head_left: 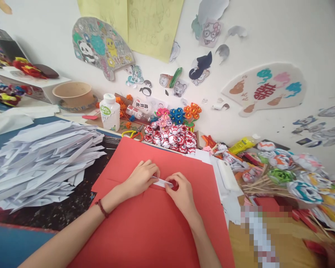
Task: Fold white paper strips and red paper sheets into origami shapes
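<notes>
Between my two hands is a small strip of white paper [161, 182], held just above a large red sheet [156, 227]. My left hand [143, 178] pinches the strip's left end, its fingers bent and partly hiding that end. At the right end, my right hand [181, 191] grips it with thumb and forefinger curled into a ring. A dark red beaded bracelet [102, 208] circles my left wrist. To the left of the red sheet lies a big heap of folded white paper strips [44, 163].
Behind the sheet sit red-and-white folded paper balls [173, 137], a white bottle [109, 112] and small craft flowers [177, 116]. Paper flowers on sticks [281, 173], a white phone-like object [228, 175] and a yellow bottle [242, 145] lie on the right. A tan bowl [72, 95] stands back left.
</notes>
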Action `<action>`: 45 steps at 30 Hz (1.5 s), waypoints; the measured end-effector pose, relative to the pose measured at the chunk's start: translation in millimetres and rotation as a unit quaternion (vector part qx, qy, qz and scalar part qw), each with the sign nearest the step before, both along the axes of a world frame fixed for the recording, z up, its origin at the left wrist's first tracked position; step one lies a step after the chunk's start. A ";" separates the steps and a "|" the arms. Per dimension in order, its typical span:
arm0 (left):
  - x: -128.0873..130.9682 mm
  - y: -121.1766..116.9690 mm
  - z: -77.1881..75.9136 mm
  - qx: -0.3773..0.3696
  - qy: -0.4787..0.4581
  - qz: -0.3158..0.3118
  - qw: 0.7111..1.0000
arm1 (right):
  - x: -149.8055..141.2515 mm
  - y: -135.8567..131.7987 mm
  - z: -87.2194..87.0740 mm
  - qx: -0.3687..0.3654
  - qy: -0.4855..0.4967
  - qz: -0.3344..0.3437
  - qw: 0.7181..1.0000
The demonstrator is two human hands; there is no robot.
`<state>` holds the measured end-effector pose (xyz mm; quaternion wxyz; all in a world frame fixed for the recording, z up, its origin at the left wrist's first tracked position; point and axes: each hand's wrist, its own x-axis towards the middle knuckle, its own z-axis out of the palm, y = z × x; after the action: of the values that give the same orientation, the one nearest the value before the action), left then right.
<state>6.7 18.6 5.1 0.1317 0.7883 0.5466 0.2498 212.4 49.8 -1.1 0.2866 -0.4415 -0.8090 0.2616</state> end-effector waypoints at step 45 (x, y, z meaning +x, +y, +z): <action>8.1 -34.3 31.0 0.079 0.081 -0.107 0.988 | -4.4 -16.2 7.8 0.180 0.086 0.120 0.973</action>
<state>14.8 -15.7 36.1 0.0501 0.8679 0.4462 0.2125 207.9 33.6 6.7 0.3961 -0.2579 -0.8624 0.1812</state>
